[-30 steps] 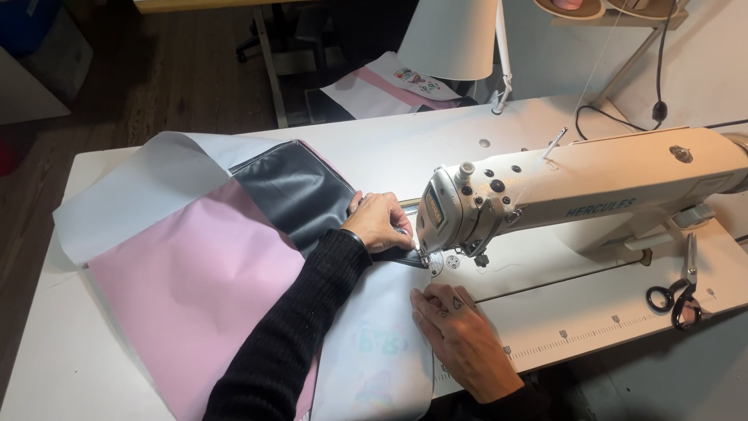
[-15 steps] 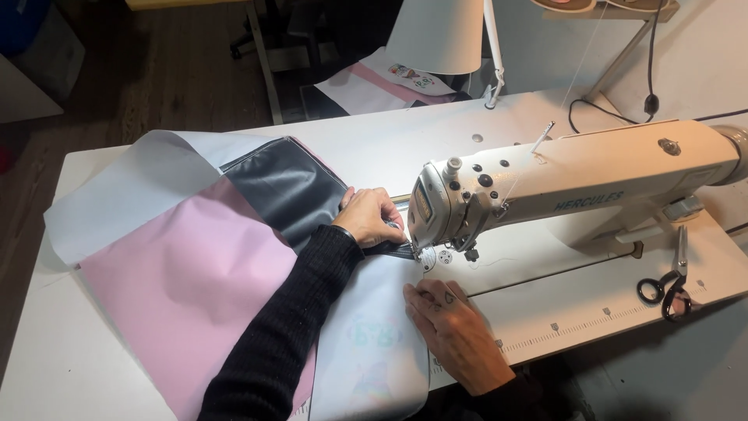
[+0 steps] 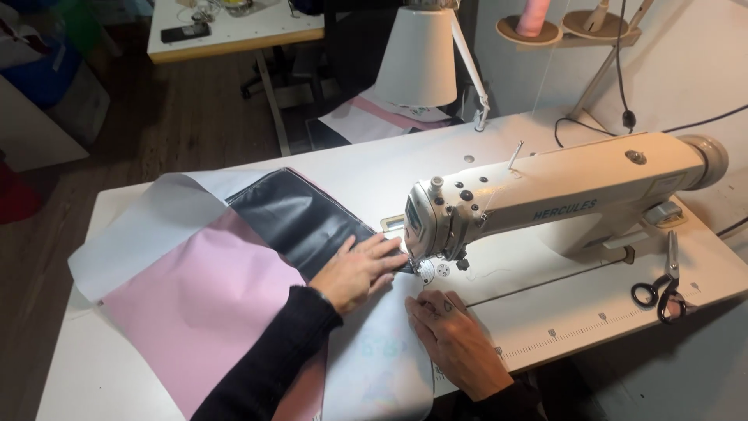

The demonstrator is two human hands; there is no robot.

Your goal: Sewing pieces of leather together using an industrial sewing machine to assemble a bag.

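Patchwork fabric [image 3: 234,296] sits mostly at 9 o'clock of the sewing machine [image 3: 545,203], unsewn; left hand [image 3: 360,269] and right hand [image 3: 456,339] press flat, gripping nothing.

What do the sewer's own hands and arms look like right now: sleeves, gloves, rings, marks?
Both hands are bare, no gloves. The left hand comes out of a long black sleeve reaching the wrist. The right hand has a small dark mark on its back; its cuff looks dark too.

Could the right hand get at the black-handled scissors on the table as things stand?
Probably yes. The right hand lies flat on the fabric by the needle, holding nothing, and the table between it and the scissors shows only bare surface in front of the sewing machine.
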